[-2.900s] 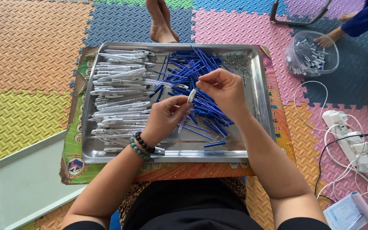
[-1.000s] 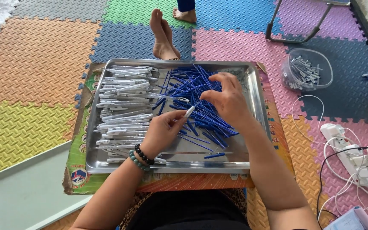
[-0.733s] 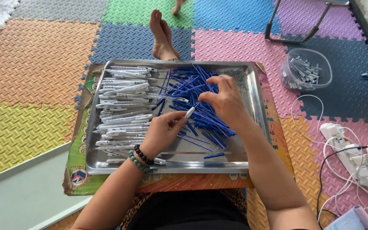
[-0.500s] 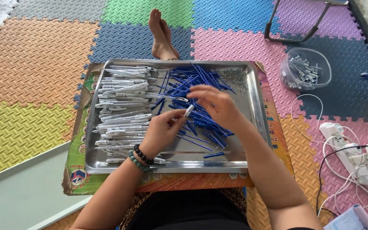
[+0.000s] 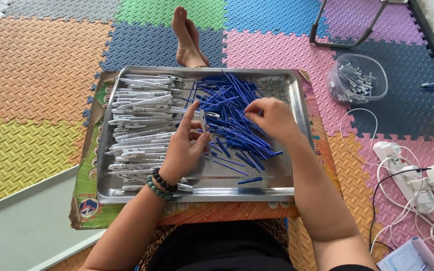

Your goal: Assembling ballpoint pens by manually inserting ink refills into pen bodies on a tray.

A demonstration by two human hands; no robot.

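Note:
A metal tray point(image 5: 282, 188) lies in front of me on a printed cardboard box. White pen barrels point(image 5: 139, 118) are piled in its left half, blue pen refills point(image 5: 229, 113) in its right half. My left hand point(image 5: 184, 148), with bead bracelets at the wrist, holds one white pen barrel point(image 5: 202, 120) upright between thumb and fingers over the tray's middle. My right hand point(image 5: 272, 118) hovers over the blue refills, fingertips pinched together near a refill; whether it grips one I cannot tell.
A bare foot point(image 5: 187, 37) of another person rests just beyond the tray. A clear plastic tub point(image 5: 357, 80) with pen parts stands at the right. A power strip with white cables point(image 5: 403, 175) lies at the right, a pale tray point(image 5: 21, 226) at the lower left. Coloured foam mats cover the floor.
My right hand has drawn back from the far refills toward the middle of the pile and pinched its fingers. My left hand keeps the white barrel, index finger now raised.

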